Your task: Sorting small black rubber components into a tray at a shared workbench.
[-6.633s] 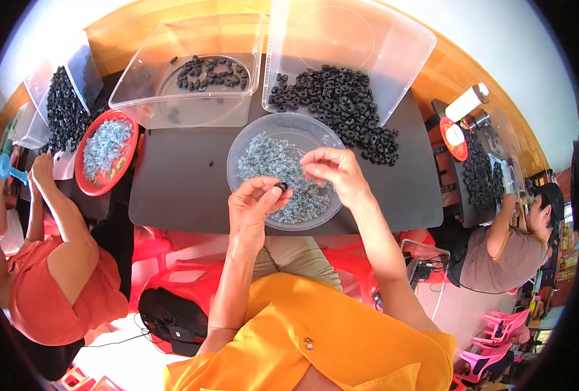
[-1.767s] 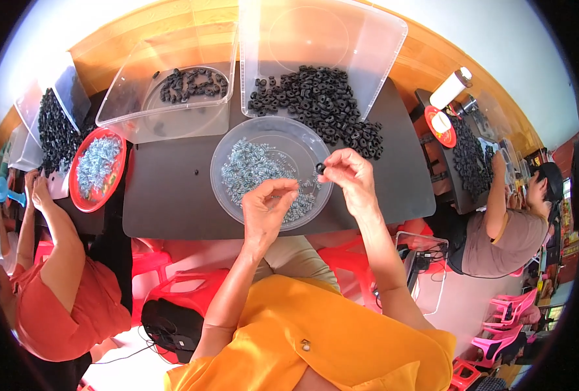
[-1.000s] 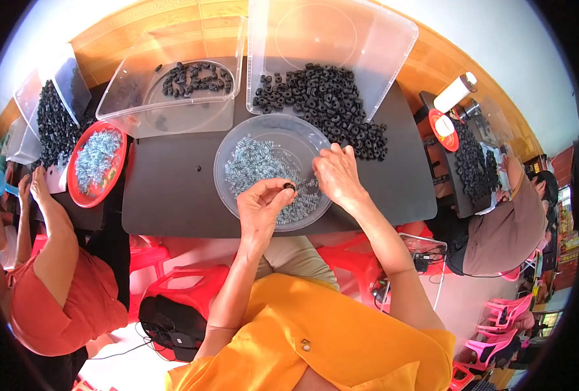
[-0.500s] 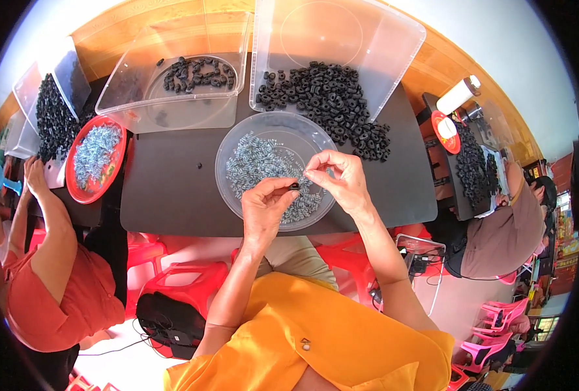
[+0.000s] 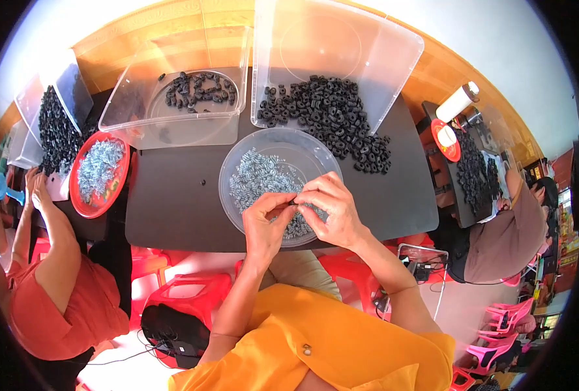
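Clock from bowl centre, 12 = far edge: small black rounded part (image 5: 293,202) is sitting at about 5, above the round clear plastic bowl (image 5: 302,147), mostly hidden by fingers. Left hand (image 5: 267,225), at 6 to 7, is pinching it between thumb and index, no gap showing. Right hand (image 5: 336,212), at 4, is meeting it there, thumb and index nearly together; can't tell whether they're gripping the part or something finer. Small pale blue-grey coil-shaped pieces (image 5: 260,179) are lying in the bowl. Pile of black ring-shaped pieces (image 5: 341,117) is spilling from a large clear plastic bin (image 5: 387,55) onto the dark grey table (image 5: 172,212) at 1. Handling, my guess: part is probably light and stiff, liable to slip if pinched off-centre; best grip is opposite sides of its outer edge. Coils are likely light, springy, tangling easily; hold singly.
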Available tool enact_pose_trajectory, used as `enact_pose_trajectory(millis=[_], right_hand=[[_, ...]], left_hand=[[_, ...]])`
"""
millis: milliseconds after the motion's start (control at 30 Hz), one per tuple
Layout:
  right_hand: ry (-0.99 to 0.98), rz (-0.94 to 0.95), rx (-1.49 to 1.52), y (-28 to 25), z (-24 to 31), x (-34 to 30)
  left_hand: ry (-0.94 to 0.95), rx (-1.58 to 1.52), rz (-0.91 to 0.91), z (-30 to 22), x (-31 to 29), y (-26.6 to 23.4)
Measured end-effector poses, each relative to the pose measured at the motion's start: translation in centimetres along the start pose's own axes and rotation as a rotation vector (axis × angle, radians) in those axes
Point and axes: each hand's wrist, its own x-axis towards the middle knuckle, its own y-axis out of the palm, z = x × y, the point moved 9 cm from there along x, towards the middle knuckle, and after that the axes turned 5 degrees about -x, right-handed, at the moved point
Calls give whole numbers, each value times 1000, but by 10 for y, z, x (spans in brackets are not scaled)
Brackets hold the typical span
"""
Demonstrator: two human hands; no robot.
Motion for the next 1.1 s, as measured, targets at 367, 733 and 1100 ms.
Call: enact_pose_trajectory(millis=[367, 733, 1100], right_hand=[[126, -82, -366, 66, -166, 132], [335, 66, -781, 142, -224, 175], [295, -53, 134, 62, -154, 135]], left_hand=[[0, -8, -9, -10, 1, -17], [-5, -11, -27, -8, -8, -26], [-23, -157, -23, -9, -9, -30]])
